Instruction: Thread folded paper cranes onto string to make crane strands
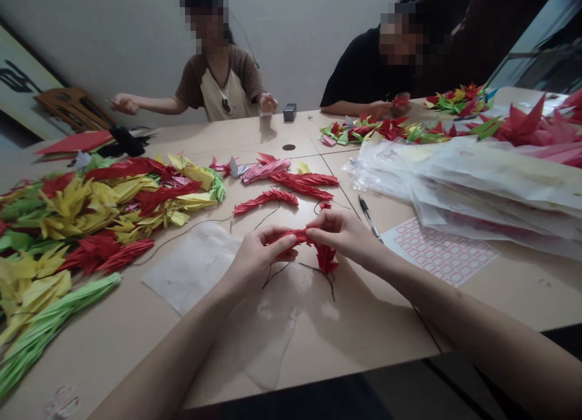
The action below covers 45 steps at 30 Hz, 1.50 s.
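Observation:
My left hand point(261, 254) and my right hand point(339, 235) face each other above the table, both pinching a strand of red folded paper cranes point(325, 257). Part of the strand is hidden by my fingers, and its lower end hangs below my right hand. Thin dark thread point(318, 273) trails from it over a translucent plastic sheet point(191, 265) under my hands. Just past my fingertips lies another red crane strand point(266, 200).
A heap of yellow, green and red crane strands point(91, 211) fills the left of the table point(364, 323). At right are a stack of plastic bags point(482, 190), a pen point(368, 217) and a pink-printed label sheet point(439, 250). Two co-workers point(222, 86) point(368, 68) sit opposite.

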### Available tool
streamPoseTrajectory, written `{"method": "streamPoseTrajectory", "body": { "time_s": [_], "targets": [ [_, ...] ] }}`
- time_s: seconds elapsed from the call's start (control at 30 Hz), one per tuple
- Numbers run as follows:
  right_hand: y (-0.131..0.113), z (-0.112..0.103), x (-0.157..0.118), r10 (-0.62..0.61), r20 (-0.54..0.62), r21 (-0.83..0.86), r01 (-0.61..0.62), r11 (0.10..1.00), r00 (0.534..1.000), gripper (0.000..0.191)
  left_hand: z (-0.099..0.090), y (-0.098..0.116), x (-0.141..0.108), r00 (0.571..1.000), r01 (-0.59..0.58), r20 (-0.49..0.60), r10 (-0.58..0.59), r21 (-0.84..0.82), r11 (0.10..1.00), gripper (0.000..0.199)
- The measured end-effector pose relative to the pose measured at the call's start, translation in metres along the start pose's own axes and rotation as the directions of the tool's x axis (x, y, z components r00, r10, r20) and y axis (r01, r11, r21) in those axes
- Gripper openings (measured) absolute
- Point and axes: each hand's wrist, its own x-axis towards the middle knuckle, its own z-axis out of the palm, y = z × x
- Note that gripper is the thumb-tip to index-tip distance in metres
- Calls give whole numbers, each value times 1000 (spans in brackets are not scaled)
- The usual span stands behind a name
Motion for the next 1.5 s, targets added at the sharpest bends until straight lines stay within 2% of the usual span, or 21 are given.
{"method": "streamPoseTrajectory", "body": {
  "time_s": [0.2, 0.4, 0.57, 0.63, 0.73, 0.83, 0.93, 1.03, 1.13, 1.27, 1.37, 1.5],
  "targets": [
    [-5, 0, -2, -30, 27, -54, 31, 998, 999, 18, 0, 2, 0, 1000, 10, -1, -10, 2, 1000, 30],
    [-3, 2, -4, -71, 44, -118, 76, 990, 997, 17, 4, 7, -5, 1000, -27, 10, 25, 229, 973, 30],
    [-5, 2, -5, -43, 75, -153, 54, 987, 996, 21, 6, 9, -6, 998, -62, 26, 57, 272, 960, 25],
    [-8, 0, -4, -74, 77, -189, 87, 978, 994, 28, 4, 8, -5, 999, -48, 16, 46, 255, 966, 25],
    [-12, -6, -1, -142, 17, -226, 142, 964, 990, 34, 1, 5, -3, 999, -38, 18, 35, 212, 977, 26],
    [-12, -11, 1, -127, -16, -197, 121, 973, 992, 37, -1, 2, -2, 999, -30, 47, 25, 107, 994, 24],
    [-10, -14, 2, -75, 65, -173, 85, 981, 995, 30, -2, 3, -1, 998, -20, 64, 20, -6, 1000, 22],
    [-6, -11, 0, -14, 216, -96, 35, 995, 976, 32, -2, 7, -1, 998, 5, 55, 1, -94, 996, 21],
    [-2, -5, 0, -68, 314, -21, 79, 997, 947, 33, -2, 9, -1, 998, 43, 41, -36, -172, 984, 22],
    [-2, -1, 0, -90, 301, -44, 108, 993, 949, 18, -2, 10, -1, 996, 70, 65, -56, -241, 968, 23],
    [-5, -3, -2, -83, 280, -8, 89, 996, 956, 17, -3, 9, 0, 997, 59, 62, -45, -252, 966, 23],
    [-8, -6, -3, -129, 256, 25, 127, 992, 958, 16, -4, 9, 0, 998, 27, 65, -10, -268, 963, 19]
  ]
}}
